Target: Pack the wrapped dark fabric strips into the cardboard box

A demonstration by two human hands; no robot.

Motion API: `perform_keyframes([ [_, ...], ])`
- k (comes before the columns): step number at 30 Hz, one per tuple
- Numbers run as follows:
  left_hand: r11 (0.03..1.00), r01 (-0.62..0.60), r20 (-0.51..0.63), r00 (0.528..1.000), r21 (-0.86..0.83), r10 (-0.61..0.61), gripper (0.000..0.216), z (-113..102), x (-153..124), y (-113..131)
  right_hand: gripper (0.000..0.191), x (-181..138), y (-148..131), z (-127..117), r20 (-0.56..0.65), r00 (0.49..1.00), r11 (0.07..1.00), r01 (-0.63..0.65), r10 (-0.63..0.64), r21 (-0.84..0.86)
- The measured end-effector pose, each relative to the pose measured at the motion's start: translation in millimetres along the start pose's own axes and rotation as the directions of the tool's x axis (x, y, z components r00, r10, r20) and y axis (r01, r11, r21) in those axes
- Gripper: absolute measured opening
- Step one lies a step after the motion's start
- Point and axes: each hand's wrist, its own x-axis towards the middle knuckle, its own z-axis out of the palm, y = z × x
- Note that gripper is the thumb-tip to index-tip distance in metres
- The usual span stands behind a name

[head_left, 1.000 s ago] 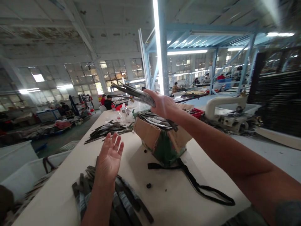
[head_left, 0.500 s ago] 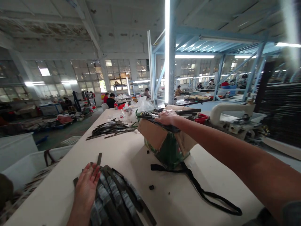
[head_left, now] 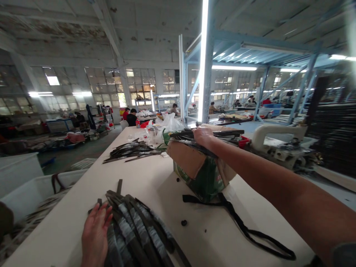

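My left hand (head_left: 96, 233) is at the lower left, its fingers stretched out beside a pile of dark strips with pale grey wrapped middles (head_left: 139, 226). Its fingertips lie by the pile's left edge. My right arm reaches across to a cardboard box (head_left: 189, 159) with green printed sides and brown flaps folded out. On top of this box my right hand (head_left: 204, 135) is closed on dark strips (head_left: 229, 133); its fingertips are partly hidden. A second heap of the same strips (head_left: 133, 150) lies on the table beyond the near pile.
A black strap (head_left: 239, 224) curls over the white table (head_left: 150, 178) in front of the box, near small dark bits (head_left: 184, 223). A white sewing machine (head_left: 278, 137) stands to the right. White bins (head_left: 41, 191) line the table's left side. Several people sit farther back.
My left hand has slid a little left and down, off the upper end of the near pile. Atop the box, my right hand has lifted slightly with strips under its fingers. The view has shifted slightly.
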Motion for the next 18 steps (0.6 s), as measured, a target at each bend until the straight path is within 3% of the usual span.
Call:
perform_keyframes([
  [9,0.999,-0.031,-0.023,0.999,-0.014,0.03,0.03,-1.2,-3.0,14.0,0.04,1.1,-1.6,11.1,0.04,0.999,0.998,0.018,-0.016,-0.062],
  [15,1.0,0.003,-0.022,1.0,-0.011,-0.003,0.027,-0.5,-5.5,14.6,0.031,10.5,7.7,15.9,0.112,0.987,0.993,0.121,-0.119,-0.012],
  [18,0.999,0.028,-0.027,0.999,-0.016,-0.028,0.026,-1.4,-5.0,13.9,0.04,10.3,11.1,12.7,0.049,0.988,0.989,0.143,-0.145,0.027],
])
